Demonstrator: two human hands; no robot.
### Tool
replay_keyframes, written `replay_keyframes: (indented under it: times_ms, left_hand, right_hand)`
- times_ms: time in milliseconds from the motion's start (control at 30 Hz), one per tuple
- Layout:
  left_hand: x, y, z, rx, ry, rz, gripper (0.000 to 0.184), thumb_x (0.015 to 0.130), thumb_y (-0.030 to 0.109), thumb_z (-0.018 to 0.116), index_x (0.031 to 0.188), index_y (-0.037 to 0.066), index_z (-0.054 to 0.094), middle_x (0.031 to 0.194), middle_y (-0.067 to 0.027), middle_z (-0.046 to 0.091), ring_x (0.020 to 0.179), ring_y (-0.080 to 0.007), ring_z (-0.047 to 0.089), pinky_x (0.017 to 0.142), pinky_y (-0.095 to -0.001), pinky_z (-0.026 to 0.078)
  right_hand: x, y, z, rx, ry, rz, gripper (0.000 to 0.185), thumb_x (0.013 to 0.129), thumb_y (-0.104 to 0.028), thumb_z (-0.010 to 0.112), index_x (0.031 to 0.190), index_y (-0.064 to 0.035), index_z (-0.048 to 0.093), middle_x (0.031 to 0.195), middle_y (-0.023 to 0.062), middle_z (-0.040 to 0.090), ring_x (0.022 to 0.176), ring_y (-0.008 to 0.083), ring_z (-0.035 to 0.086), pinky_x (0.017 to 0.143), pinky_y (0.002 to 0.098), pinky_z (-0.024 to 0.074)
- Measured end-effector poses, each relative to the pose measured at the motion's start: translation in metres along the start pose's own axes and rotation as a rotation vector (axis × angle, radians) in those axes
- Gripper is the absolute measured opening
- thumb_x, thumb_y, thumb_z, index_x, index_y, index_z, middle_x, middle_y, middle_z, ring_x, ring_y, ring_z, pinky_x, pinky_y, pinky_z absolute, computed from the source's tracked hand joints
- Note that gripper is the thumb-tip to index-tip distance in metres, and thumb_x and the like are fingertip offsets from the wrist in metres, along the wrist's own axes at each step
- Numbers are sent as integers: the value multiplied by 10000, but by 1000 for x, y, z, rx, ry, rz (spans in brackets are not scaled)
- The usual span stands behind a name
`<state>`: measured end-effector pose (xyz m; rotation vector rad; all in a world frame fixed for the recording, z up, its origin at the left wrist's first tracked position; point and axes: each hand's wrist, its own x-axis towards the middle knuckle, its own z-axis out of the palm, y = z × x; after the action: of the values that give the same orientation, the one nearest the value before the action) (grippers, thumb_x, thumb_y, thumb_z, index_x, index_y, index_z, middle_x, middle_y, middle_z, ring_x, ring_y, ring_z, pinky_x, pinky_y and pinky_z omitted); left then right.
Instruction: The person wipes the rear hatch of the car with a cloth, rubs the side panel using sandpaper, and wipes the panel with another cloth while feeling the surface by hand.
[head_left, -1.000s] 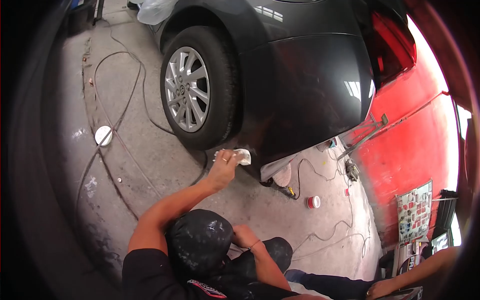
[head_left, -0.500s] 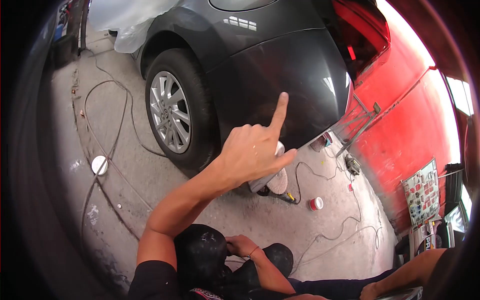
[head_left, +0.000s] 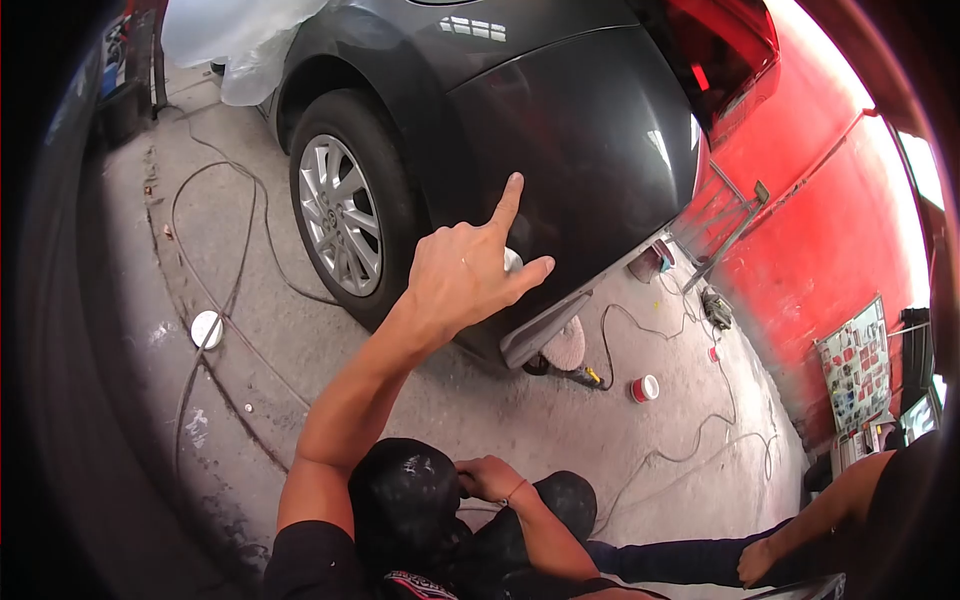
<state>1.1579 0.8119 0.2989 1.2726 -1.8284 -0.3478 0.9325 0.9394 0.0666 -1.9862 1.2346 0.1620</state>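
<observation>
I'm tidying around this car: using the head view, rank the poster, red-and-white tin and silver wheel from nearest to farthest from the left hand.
1. Silver wheel: just left of the left hand.
2. Red-and-white tin: on the floor, lower right.
3. Poster: far right, by the red wall.

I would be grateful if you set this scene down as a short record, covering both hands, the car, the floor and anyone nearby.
Left hand: raised before the dark car, index finger extended; contact unclear
In left hand: white wad, mostly hidden
Right hand: curled beside the knee; contents not visible
Car wheel: silver spokes, black tyre
Floor: red-and-white tub, white disc with a hose across it
Backdrop: red wall
Nearby: another person's hand, lower right
</observation>
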Motion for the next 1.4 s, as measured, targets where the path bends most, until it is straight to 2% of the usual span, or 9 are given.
replay_keyframes:
  times_ms: [133,267,700,800,900,967,1067,1233,1400]
  left_hand:
    - [-29,-5,-7,32,46,-5,956,824,539,636,1492,-30,255,655,-220,657,611,-403,664,622,-471,546]
    - [-60,-33,5,77,-318,-112,976,833,528,632,1487,-71,222,676,-213,668,639,-374,678,620,-434,554]
    - [-33,-22,7,147,-217,-2,991,842,615,593,1517,-2,209,642,-183,654,585,-360,661,587,-435,534]
    - [-38,-9,-4,126,-162,12,994,837,608,604,1511,-13,217,629,-181,650,591,-362,665,586,-433,536]
    - [-28,7,-15,108,-54,42,991,834,595,615,1506,-20,225,618,-172,650,604,-363,671,593,-433,539]
    - [-9,8,-16,17,-41,33,990,819,579,641,1504,-13,242,694,-181,676,631,-372,674,614,-430,552]
    - [0,10,-11,127,-181,-22,983,823,587,634,1510,3,243,712,-185,681,655,-361,684,616,-424,551]
    - [3,32,-11,75,-10,79,948,839,583,619,1514,26,254,726,-172,689,663,-325,692,617,-412,551]
    - [1,27,-9,124,8,101,876,861,553,605,1499,40,294,676,-196,667,610,-383,659,596,-454,538]
  right_hand:
    - [0,5,4,2,-2,-13,294,898,-331,596,1156,-214,674,952,130,697,849,353,655,758,419,515]
    - [1,17,10,-61,71,-70,279,899,-292,582,1152,-217,674,916,136,698,819,339,665,756,399,519]
    - [-6,-14,1,-150,-9,30,293,871,-189,553,1130,-218,685,846,85,715,766,286,676,743,364,529]
    - [-4,-17,-2,-90,-16,40,239,797,-250,637,971,-96,694,967,212,665,911,408,633,790,446,519]
    - [-7,-9,5,-60,2,0,230,808,-220,618,987,-95,691,944,189,681,887,386,649,782,430,523]
    - [-7,-5,4,-64,-7,-19,283,881,-226,557,1136,-207,678,895,119,700,801,330,661,753,384,522]
    - [-8,1,6,-103,49,-27,289,892,-267,568,1152,-203,677,947,137,694,845,356,654,765,406,518]
    - [-10,3,7,-50,19,9,303,906,-295,573,1174,-201,678,1011,161,682,904,367,649,787,427,513]
    - [-22,13,9,-95,102,14,319,911,-300,569,1177,-164,681,1013,170,691,921,380,652,805,440,523]
